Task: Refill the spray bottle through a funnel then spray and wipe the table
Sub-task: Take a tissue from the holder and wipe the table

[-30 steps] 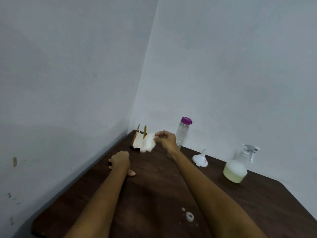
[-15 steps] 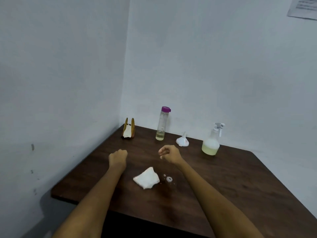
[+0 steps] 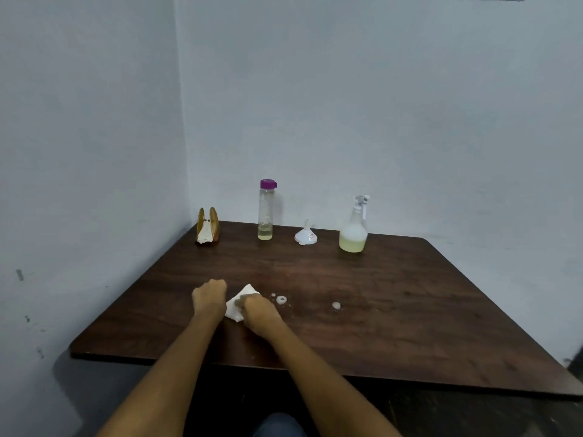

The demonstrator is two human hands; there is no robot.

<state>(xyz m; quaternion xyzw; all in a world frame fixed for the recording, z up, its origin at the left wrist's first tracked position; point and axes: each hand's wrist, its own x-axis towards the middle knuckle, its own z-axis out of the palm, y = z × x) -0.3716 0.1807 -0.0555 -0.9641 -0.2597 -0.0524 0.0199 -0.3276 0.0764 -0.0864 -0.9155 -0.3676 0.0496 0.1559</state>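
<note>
One head-worn camera is looking forward and down across the worktop toward the room's corner, forearms entering from below.

Back of table, left to right: napkin holder, water bottle, funnel, spray bottle.
Near front: tissue lies on the table between the left hand and right hand.
Right of tissue: two foam spots.
</note>
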